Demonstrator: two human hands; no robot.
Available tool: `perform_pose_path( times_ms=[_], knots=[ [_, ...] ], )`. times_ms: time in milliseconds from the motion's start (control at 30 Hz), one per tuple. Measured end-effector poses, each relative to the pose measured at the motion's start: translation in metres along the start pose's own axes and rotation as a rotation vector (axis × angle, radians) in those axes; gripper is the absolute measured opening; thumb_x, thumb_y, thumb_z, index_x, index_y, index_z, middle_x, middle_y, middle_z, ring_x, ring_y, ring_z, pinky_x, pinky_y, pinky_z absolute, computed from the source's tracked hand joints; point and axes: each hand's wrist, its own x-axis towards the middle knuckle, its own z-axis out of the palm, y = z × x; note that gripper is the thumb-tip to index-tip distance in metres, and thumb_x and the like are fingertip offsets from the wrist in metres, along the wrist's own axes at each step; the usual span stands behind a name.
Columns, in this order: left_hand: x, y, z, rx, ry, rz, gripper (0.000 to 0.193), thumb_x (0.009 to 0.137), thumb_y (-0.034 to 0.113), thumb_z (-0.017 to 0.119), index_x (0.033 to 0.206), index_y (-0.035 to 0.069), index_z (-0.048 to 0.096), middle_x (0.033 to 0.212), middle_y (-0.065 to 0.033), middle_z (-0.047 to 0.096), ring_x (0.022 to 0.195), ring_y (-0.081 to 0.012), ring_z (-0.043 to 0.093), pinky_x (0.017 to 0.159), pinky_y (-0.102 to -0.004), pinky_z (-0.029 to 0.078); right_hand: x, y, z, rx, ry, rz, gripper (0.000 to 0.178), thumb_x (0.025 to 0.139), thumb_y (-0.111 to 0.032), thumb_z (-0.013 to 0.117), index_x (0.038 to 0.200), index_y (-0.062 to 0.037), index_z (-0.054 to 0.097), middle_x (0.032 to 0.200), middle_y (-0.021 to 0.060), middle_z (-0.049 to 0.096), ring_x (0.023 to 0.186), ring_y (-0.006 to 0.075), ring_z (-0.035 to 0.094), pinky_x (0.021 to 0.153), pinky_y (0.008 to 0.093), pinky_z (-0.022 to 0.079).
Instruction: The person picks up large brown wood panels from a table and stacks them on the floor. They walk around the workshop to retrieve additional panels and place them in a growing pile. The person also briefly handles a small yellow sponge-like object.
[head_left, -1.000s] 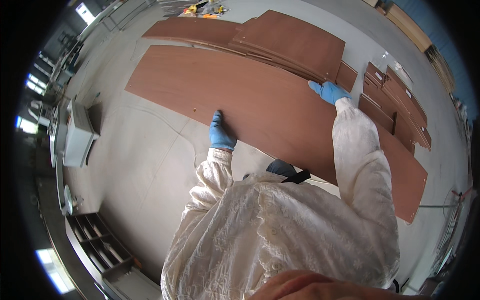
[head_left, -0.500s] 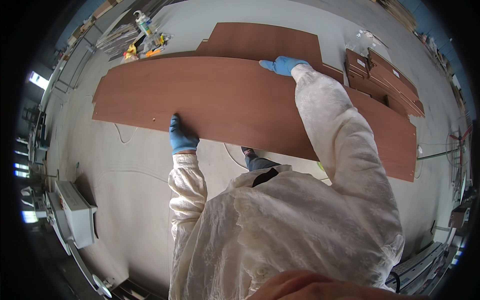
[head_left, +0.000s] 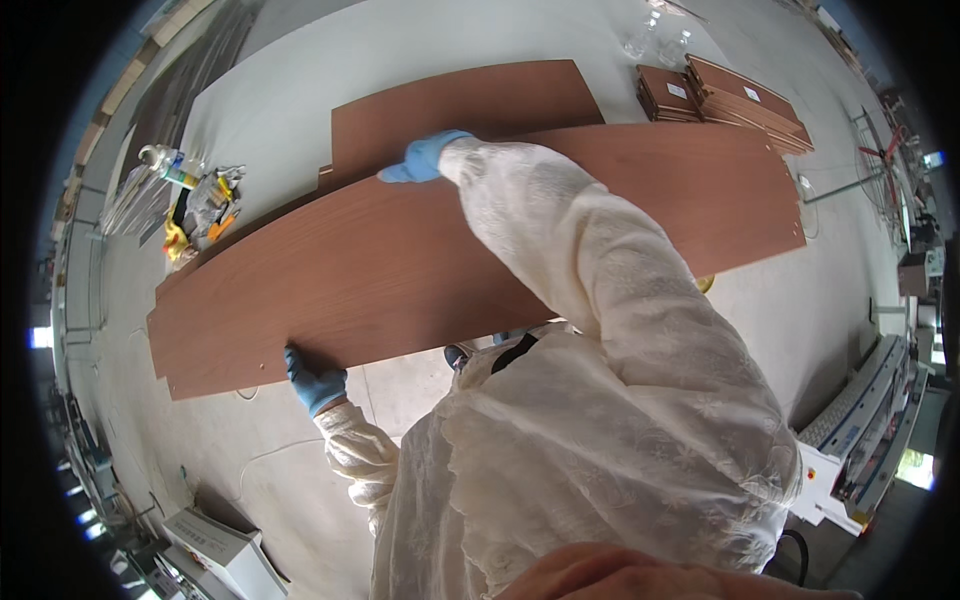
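Observation:
A long reddish-brown wooden panel (head_left: pixel 330 290) with a small hole near its left front edge stretches across in front of me. My left hand (head_left: pixel 317 385), in a blue glove, grips its near edge with the thumb on top; the other fingers are mostly hidden below. Also gloved in blue, my right hand (head_left: pixel 424 158) reaches over and holds the far edge, its fingertips out of sight. Behind the panel lies another brown board (head_left: pixel 460 105), partly covered by it, on a pale table surface (head_left: pixel 300 95).
Stacked brown pieces (head_left: pixel 740 97) lie at the far right, near clear plastic bottles (head_left: pixel 640 38). At the left is a white pump bottle (head_left: pixel 172 165) beside a yellow-and-orange clutter of tools (head_left: pixel 210 212). A white box (head_left: pixel 225 550) stands on the floor at lower left.
My view has turned, so the panel now slants down to the left, and the bottle and tools sit lower left. Both hands keep their hold on the panel.

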Motion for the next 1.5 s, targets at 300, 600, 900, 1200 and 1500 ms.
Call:
perform_pose_path(
  times_ms=[300,600,900,1200,1500],
  knots=[
    [0.066,0.007,-0.006,-0.124,0.011,-0.100,0.037,0.088,0.034,0.066,0.117,0.012,0.067,0.124,-0.0032,0.065,0.116,-0.0218,0.058,0.105,-0.0419,0.041,0.072,-0.036,0.008,-0.026,0.069,-0.027,0.083,0.085,-0.074,0.042,0.130,-0.0058,0.059,0.139,0.0148,0.053,0.131,0.0333,0.047,0.107,0.0453,0.037],
    [0.093,-0.016,0.032,-0.041,0.136,-0.112,0.044,0.082,0.040,0.070,0.119,0.017,0.065,0.128,-0.0012,0.061,0.120,-0.0238,0.053,0.104,-0.0479,0.040,0.132,-0.019,0.012,0.015,0.079,0.040,0.081,0.085,-0.073,0.045,0.120,-0.0022,0.064,0.130,0.0164,0.059,0.122,0.0333,0.054,0.102,0.0446,0.042],
    [0.134,-0.023,0.022,-0.021,0.000,-0.129,0.044,0.088,0.040,0.064,0.124,0.014,0.063,0.129,-0.0032,0.060,0.122,-0.0219,0.051,0.106,-0.0447,0.038,0.144,-0.002,0.020,0.185,0.274,0.012,0.061,0.083,-0.058,0.058,0.113,-0.0062,0.068,0.120,0.0163,0.064,0.114,0.0333,0.059,0.098,0.0425,0.045],
    [0.141,-0.035,0.008,0.297,0.020,0.034,0.049,0.093,0.041,0.054,0.134,0.014,0.055,0.140,-0.0055,0.053,0.131,-0.0248,0.045,0.111,-0.0476,0.033,0.112,0.035,0.006,0.175,0.746,-0.338,0.036,0.083,-0.036,0.062,0.108,-0.0115,0.068,0.130,0.0058,0.058,0.124,0.0243,0.051,0.105,0.0403,0.038],
    [0.153,-0.042,-0.017,0.394,-0.170,0.080,0.045,0.088,0.041,0.060,0.124,0.013,0.064,0.134,-0.0069,0.058,0.126,-0.0253,0.051,0.108,-0.0471,0.035,-0.040,0.168,0.103,-0.202,0.900,0.257,0.052,0.080,-0.046,0.061,0.120,-0.0122,0.062,0.141,0.0126,0.048,0.136,0.0306,0.037,0.109,0.0478,0.029]
  ],
)
